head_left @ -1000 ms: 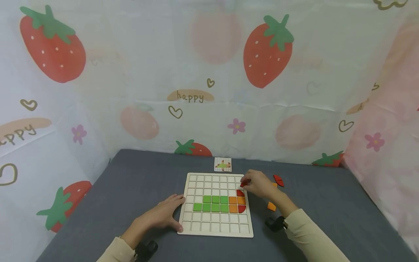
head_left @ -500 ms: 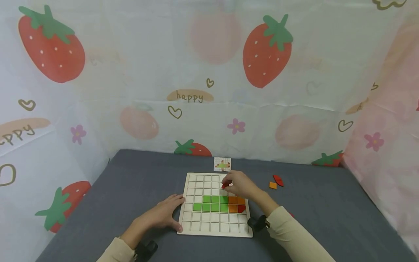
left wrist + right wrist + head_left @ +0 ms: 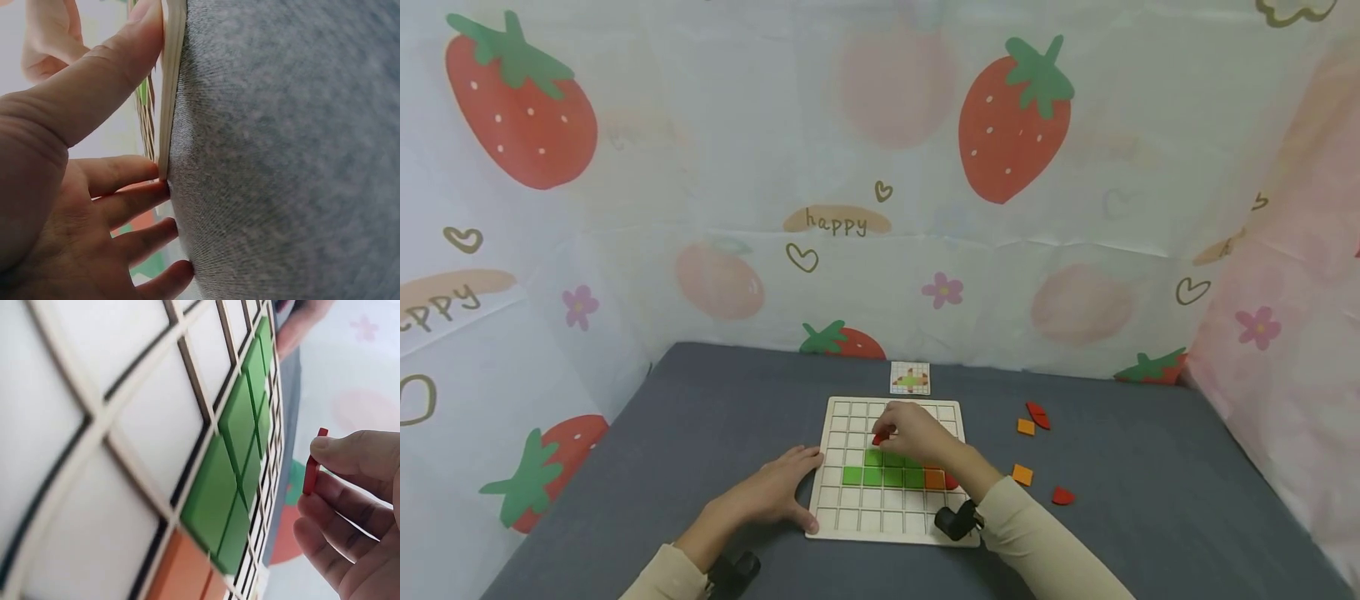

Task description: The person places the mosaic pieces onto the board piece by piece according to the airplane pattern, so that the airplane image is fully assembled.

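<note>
My right hand [image 3: 921,433] pinches a small red tile [image 3: 315,461] with a curved edge between thumb and fingertips, over the upper middle of a pale gridded board [image 3: 850,522]. Under and beside that hand, green square tiles [image 3: 872,476] fill cells in two rows. An orange tile [image 3: 934,479] and a rounded red tile [image 3: 951,482] continue the lower row; the forearm hides part of that end. Spread along the board's left edge, my left hand [image 3: 767,492] rests its thumb [image 3: 147,28] against the near corner, with fingertips at the side and on the cloth.
Behind the board lies a small pattern card [image 3: 910,377]. Right of it are two loose orange tiles, one farther [image 3: 1026,427] and one nearer [image 3: 1022,475], plus red pieces [image 3: 1037,415] and a red tile [image 3: 1063,496]. A strawberry-print curtain [image 3: 857,275] encloses the table.
My right hand has carried the red tile left from the board's right edge to over its middle, uncovering loose pieces on the right. The left hand has stayed at the board's edge.
</note>
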The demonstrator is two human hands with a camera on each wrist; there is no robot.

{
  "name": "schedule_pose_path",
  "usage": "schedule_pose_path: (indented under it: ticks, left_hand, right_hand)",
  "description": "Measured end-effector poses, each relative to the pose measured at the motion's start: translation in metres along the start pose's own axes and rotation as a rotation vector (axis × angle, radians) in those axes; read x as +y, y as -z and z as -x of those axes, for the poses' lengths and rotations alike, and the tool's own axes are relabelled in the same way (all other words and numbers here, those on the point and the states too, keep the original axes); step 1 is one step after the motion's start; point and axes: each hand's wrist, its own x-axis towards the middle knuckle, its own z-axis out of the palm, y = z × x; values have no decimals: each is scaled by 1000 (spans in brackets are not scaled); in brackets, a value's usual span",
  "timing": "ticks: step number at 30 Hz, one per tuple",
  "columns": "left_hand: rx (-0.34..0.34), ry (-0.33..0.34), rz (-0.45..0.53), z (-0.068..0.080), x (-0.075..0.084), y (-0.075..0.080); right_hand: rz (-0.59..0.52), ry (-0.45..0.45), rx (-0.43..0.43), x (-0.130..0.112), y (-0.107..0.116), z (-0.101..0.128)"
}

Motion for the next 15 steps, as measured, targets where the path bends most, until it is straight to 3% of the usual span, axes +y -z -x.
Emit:
schedule_pose_path:
  ticks: [11, 15]
  left_hand:
    - [-25, -1, 4, 3, 3, 4]
    - [-3, -6, -7, 3, 5, 7]
  right_hand:
    - [75, 14, -67, -16, -13, -12]
    - [120, 22, -74, -20, -16, -15]
